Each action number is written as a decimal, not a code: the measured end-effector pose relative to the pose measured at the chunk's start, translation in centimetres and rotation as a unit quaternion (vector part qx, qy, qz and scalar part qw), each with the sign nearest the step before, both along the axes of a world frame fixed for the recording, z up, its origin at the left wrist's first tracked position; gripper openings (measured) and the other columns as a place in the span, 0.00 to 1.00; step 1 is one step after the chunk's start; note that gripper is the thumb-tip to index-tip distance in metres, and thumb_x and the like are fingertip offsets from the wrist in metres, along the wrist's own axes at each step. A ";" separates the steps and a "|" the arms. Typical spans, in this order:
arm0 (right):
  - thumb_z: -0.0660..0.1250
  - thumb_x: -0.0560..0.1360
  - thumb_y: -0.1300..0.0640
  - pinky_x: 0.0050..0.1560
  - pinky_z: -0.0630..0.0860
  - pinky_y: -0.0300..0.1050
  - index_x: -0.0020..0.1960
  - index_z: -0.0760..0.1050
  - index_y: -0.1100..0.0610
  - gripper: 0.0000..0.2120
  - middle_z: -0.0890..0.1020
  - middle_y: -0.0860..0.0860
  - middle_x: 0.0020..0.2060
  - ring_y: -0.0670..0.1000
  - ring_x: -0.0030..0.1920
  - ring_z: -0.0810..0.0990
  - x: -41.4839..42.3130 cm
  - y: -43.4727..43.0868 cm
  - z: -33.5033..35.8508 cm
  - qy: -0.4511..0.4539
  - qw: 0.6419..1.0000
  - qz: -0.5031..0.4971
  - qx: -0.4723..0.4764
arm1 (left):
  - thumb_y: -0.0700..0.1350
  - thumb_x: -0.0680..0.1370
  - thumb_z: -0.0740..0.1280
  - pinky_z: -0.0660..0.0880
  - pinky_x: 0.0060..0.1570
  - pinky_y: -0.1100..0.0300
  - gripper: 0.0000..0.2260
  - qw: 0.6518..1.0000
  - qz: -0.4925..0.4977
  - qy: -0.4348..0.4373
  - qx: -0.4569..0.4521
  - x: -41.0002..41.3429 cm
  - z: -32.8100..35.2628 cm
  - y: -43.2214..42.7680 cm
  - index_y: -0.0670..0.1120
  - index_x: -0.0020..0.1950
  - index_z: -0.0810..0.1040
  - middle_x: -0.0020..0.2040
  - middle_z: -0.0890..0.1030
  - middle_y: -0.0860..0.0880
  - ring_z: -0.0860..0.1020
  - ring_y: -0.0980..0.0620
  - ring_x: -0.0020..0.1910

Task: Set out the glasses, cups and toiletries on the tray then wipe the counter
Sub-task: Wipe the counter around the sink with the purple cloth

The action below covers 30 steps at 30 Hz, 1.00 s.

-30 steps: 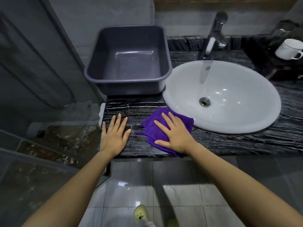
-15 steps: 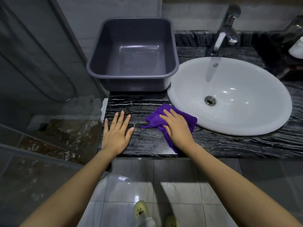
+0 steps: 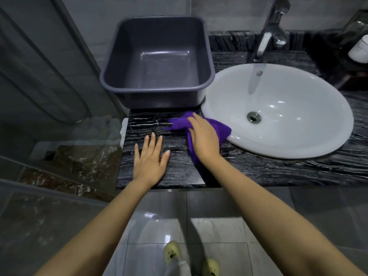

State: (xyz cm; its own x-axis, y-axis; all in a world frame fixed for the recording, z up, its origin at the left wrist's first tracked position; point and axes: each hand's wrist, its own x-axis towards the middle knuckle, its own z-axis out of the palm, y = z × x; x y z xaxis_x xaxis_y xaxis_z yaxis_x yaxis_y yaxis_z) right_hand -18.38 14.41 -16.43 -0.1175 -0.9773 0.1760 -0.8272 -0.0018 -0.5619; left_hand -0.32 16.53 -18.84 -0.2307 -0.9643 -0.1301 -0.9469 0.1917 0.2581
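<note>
My right hand (image 3: 205, 139) presses flat on a purple cloth (image 3: 220, 128) that lies on the black marble counter (image 3: 278, 172), just left of the white sink basin (image 3: 278, 108). The cloth touches the basin's rim. Fingers spread, my left hand (image 3: 149, 159) rests flat on the counter near its left front corner, holding nothing. A white cup (image 3: 360, 50) shows at the far right edge, on a dark tray area that is mostly out of frame.
An empty grey plastic tub (image 3: 159, 62) stands at the back left of the counter, close behind the cloth. A chrome tap (image 3: 272, 26) rises behind the basin. A glass shower wall (image 3: 49, 96) borders the counter's left end. Grey floor tiles and my shoes lie below.
My right hand has slid the purple cloth away from the front edge toward the tub and basin rim. My left hand stays put on the counter.
</note>
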 end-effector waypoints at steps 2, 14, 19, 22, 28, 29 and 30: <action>0.61 0.76 0.58 0.67 0.67 0.53 0.65 0.73 0.60 0.18 0.74 0.60 0.67 0.60 0.67 0.72 0.3 -1.1 -0.8 0.082 0.994 0.064 0.031 | 0.58 0.81 0.45 0.36 0.75 0.49 0.26 1.000 0.009 0.009 -0.003 -1.2 -0.1 0.3 0.52 0.77 0.47 0.79 0.45 0.51 0.41 0.53 0.78; 0.64 0.71 0.60 0.56 0.76 0.51 0.59 0.78 0.60 0.17 0.81 0.59 0.57 0.60 0.56 0.80 -4.7 5.0 -1.0 0.111 0.989 0.099 -0.011 | 0.58 0.79 0.43 0.40 0.76 0.49 0.27 1.000 -0.012 -0.012 -0.024 -0.9 -0.3 0.8 0.50 0.77 0.48 0.79 0.47 0.51 0.44 0.52 0.78; 0.63 0.72 0.60 0.57 0.76 0.52 0.60 0.77 0.60 0.17 0.80 0.58 0.58 0.60 0.57 0.79 -6.0 7.0 -0.9 0.098 0.991 0.093 -0.014 | 0.64 0.74 0.38 0.37 0.75 0.50 0.34 1.000 -0.016 -0.015 -0.016 -1.9 -0.2 2.4 0.51 0.77 0.47 0.79 0.45 0.50 0.42 0.52 0.78; 0.63 0.71 0.62 0.55 0.77 0.52 0.59 0.77 0.60 0.17 0.80 0.58 0.56 0.60 0.56 0.79 -6.7 8.2 -0.7 0.088 0.992 0.085 -0.013 | 0.65 0.71 0.35 0.37 0.75 0.51 0.37 0.999 -0.029 -0.019 -0.022 -2.7 -0.3 3.7 0.50 0.77 0.47 0.79 0.46 0.49 0.43 0.52 0.78; 0.58 0.71 0.60 0.51 0.75 0.48 0.57 0.77 0.60 0.17 0.81 0.56 0.52 0.58 0.52 0.79 -8.0 11.2 -0.1 0.079 0.995 0.061 -0.018 | 0.66 0.71 0.34 0.39 0.76 0.51 0.39 0.998 -0.030 -0.037 -0.030 -3.2 -0.4 4.3 0.48 0.77 0.46 0.79 0.45 0.48 0.43 0.52 0.78; 0.59 0.71 0.60 0.51 0.75 0.48 0.57 0.78 0.60 0.16 0.81 0.56 0.52 0.58 0.52 0.80 -8.2 11.8 -0.2 0.077 0.995 0.052 -0.023 | 0.66 0.71 0.35 0.38 0.76 0.51 0.39 0.998 -0.030 -0.036 -0.030 -3.2 -0.3 4.3 0.48 0.77 0.46 0.79 0.45 0.48 0.43 0.52 0.78; 0.60 0.71 0.61 0.51 0.74 0.47 0.56 0.78 0.59 0.16 0.82 0.56 0.52 0.58 0.52 0.80 -8.3 12.3 -0.2 0.074 0.996 0.043 -0.030 | 0.66 0.71 0.35 0.38 0.75 0.51 0.39 0.998 -0.030 -0.036 -0.031 -3.2 -0.3 4.4 0.48 0.77 0.46 0.79 0.45 0.48 0.43 0.52 0.78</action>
State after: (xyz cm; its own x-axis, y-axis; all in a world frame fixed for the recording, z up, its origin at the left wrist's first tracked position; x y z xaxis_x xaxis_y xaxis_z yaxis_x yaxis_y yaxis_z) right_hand -26.64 26.69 -16.64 -0.0015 -0.9700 0.2430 -0.8965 -0.1064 -0.4300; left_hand -3.56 20.95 -19.13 -0.2810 -0.9555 -0.0895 -0.9487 0.2625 0.1765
